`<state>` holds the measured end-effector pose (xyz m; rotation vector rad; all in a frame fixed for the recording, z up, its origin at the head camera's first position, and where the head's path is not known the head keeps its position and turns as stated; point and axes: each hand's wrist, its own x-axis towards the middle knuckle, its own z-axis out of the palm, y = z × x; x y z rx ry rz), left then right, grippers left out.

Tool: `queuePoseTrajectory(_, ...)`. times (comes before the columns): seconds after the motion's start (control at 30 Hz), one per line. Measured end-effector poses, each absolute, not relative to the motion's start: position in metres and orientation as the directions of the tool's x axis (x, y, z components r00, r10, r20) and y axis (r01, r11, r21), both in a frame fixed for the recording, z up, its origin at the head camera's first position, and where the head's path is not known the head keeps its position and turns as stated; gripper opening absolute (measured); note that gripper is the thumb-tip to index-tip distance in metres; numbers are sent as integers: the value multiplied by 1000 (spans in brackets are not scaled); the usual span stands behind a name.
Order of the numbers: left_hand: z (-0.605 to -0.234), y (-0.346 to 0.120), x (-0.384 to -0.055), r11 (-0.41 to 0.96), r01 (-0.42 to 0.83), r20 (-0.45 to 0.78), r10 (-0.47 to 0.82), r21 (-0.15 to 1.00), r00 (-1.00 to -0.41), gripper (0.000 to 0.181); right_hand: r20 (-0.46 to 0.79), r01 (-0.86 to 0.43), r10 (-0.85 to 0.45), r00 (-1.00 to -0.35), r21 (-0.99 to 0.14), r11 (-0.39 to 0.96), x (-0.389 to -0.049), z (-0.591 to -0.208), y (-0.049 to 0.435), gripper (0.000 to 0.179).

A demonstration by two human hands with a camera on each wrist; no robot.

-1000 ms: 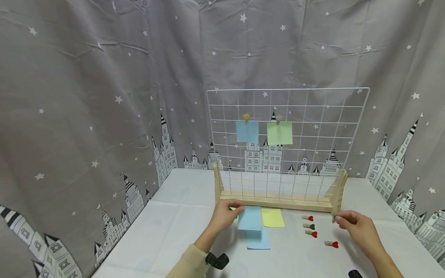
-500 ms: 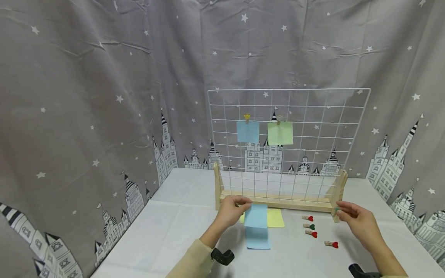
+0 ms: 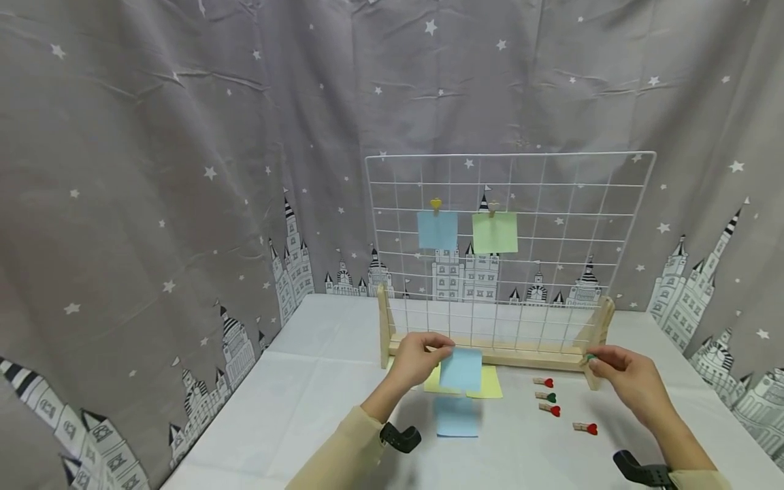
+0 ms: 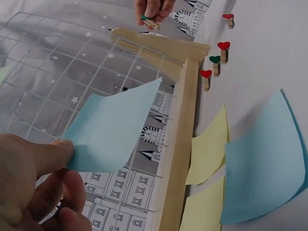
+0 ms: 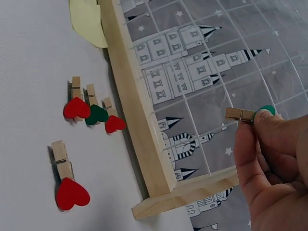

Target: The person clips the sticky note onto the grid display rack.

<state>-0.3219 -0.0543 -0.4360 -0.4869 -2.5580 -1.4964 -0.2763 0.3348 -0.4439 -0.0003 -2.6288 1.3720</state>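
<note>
My left hand (image 3: 418,361) pinches a blue sticky note (image 3: 461,369) by its left edge, in front of the wooden base of the white wire grid (image 3: 551,224). In the left wrist view that blue note (image 4: 113,127) hangs tilted before the wires. My right hand (image 3: 631,381) pinches a small wooden clothespin (image 5: 240,114) with a green heart, near the right end of the stand. Up on the grid, a blue note (image 3: 437,231) hangs from a yellow-heart clothespin, and a green note (image 3: 495,233) beside it hangs from a pale-heart clothespin.
Several clothespins with red or green hearts lie on the white table, among them a red-heart one (image 3: 585,428) nearest the front. Blue notes (image 3: 456,417) and yellow notes (image 3: 490,382) lie before the wooden base (image 3: 520,358). A grey patterned curtain (image 3: 184,170) hangs behind.
My left hand has moved right and upward with the blue note, away from the blue notes on the table. My right hand, still holding the clothespin, has risen slightly.
</note>
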Motion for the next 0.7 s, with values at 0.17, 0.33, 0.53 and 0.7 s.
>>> queuePoseTrajectory(0.17,-430,-53,-327,448,331,273,191,831,-943,10,157,-85,74,-985,-807,585,-278,-436,333,39)
queuePoseTrajectory(0.33,-422,-50,-331,459,332,284,172,824,-943,10,175,-98,70,-982,-792,603,-280,-428,334,42)
queuePoseTrajectory(0.53,-415,-50,-333,456,328,279,173,827,-945,11,176,-98,64,-982,-777,622,-282,-418,332,43)
queuePoseTrajectory(0.7,-410,-47,-335,428,331,277,184,841,-943,12,204,-129,52,-978,-778,615,-284,-407,332,46)
